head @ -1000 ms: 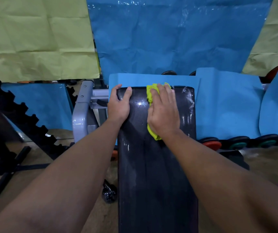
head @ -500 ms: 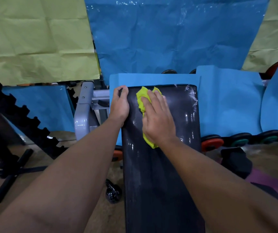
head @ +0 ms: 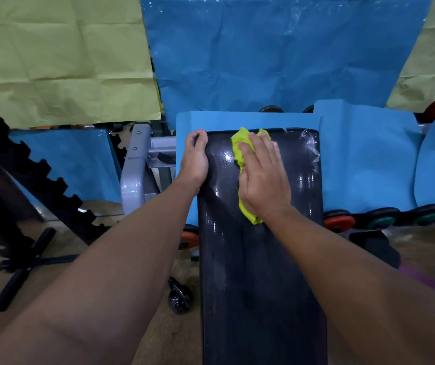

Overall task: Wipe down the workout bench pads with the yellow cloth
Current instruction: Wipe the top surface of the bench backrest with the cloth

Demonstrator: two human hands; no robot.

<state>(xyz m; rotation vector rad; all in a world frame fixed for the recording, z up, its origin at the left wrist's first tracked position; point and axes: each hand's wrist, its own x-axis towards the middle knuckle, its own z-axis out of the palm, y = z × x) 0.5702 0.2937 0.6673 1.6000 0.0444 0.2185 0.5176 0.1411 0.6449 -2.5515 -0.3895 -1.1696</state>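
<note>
A long black bench pad (head: 261,272) runs away from me, glossy with damp streaks near its far end. My right hand (head: 262,180) lies flat on the yellow cloth (head: 241,146), pressing it onto the pad near the far edge; the cloth shows above my fingers and below my wrist. My left hand (head: 195,159) grips the pad's far left corner, fingers curled over the edge.
A grey metal frame (head: 135,169) stands left of the pad. Black notched racks (head: 45,180) and floor bars (head: 24,267) sit further left. Blue foam panels (head: 363,159) and weight plates (head: 338,222) line the right. A small dark dumbbell (head: 179,296) lies on the floor.
My right hand slid the cloth left across the pad's far end, then back toward the middle. My left hand curled tighter over the corner.
</note>
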